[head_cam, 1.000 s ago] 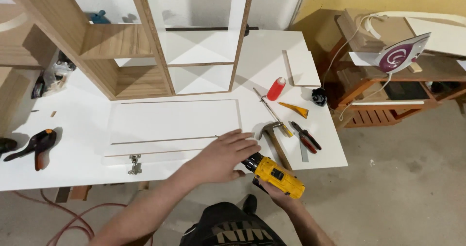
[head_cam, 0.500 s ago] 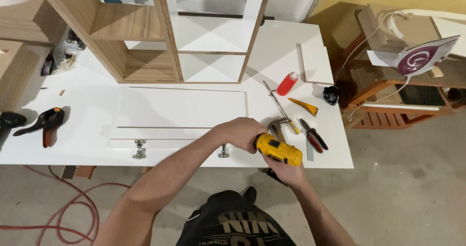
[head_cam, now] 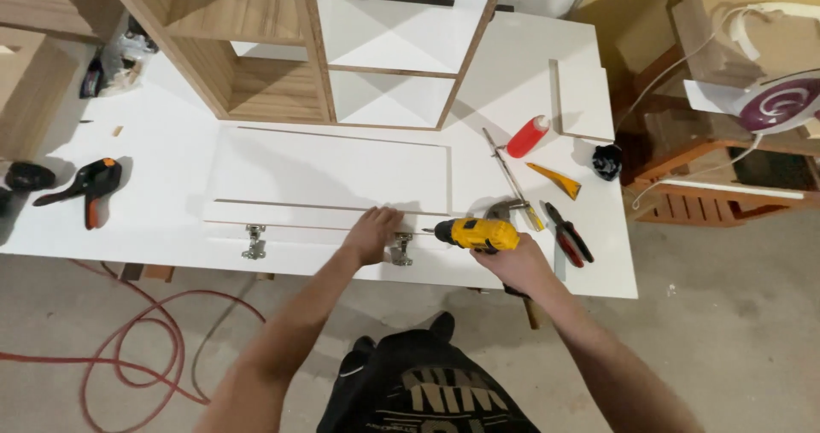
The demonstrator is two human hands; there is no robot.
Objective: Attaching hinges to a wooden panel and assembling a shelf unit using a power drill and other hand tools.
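Only the head camera here, looking straight down at the bench. The right hand (head_cam: 512,262) has its fingers wrapped around the grip of a yellow and black cordless drill (head_cam: 474,233), which lies almost level with its bit pointing left at a small silver metal cabinet hinge (head_cam: 401,249). The left hand (head_cam: 371,235) lies flat with fingers loose, pressing on the long white laminated door panel (head_cam: 329,181) just left of that hinge, not gripping anything. A second silver hinge (head_cam: 254,242) sits further left on the same near edge of the panel.

Handling-wise, I'd guess the drill is fairly heavy at the battery end, rigid, with a grippy handle, so the handle is the place to hold it. The panel looks stiff but its laminate is slick, so it could slide on the white worktable (head_cam: 154,143) unless pressed down. The hinge is small and light and would shift easily.

Edges: both hinges are right by the table's near edge, so little margin there. To the right it's cluttered, with a steel-headed hammer (head_cam: 504,208) just behind the drill, red-handled pliers (head_cam: 568,236) and a red plastic bottle (head_cam: 527,136). The wood-and-white shelf cabinet (head_cam: 342,66) blocks the far side. An orange and black clamp (head_cam: 90,187) lies well apart on the left, so there's more room that way.
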